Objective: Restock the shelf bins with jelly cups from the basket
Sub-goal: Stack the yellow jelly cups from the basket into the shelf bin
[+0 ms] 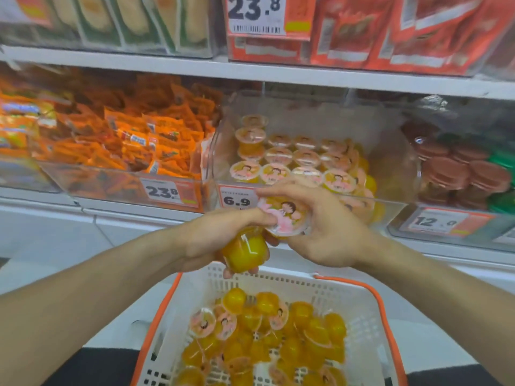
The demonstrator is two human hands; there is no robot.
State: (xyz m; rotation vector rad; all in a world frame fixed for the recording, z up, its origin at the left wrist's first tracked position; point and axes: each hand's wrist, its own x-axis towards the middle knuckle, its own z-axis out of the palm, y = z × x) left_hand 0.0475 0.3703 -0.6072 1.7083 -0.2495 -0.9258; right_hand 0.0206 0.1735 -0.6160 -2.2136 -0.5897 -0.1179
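My left hand (pixel 211 240) grips an orange jelly cup (pixel 246 253), bottom towards me, just above the basket's far rim. My right hand (pixel 326 227) holds a second jelly cup (pixel 284 217) with its pink printed lid facing up, touching the left hand's fingers. Both hands are in front of the clear shelf bin (pixel 390 168), where several jelly cups (pixel 292 162) stand in rows, some stacked at the back left. Below, a white basket with orange trim (pixel 362 310) holds a heap of several loose jelly cups (pixel 267 338).
A clear bin of orange snack packets (pixel 133 146) sits to the left, and a bin of brown-lidded cups (pixel 459 171) to the right. Price tags 6.9 (pixel 237 200), 23.8 and 12.0 hang on the bin fronts. An upper shelf (pixel 250 71) carries red boxes and green packets.
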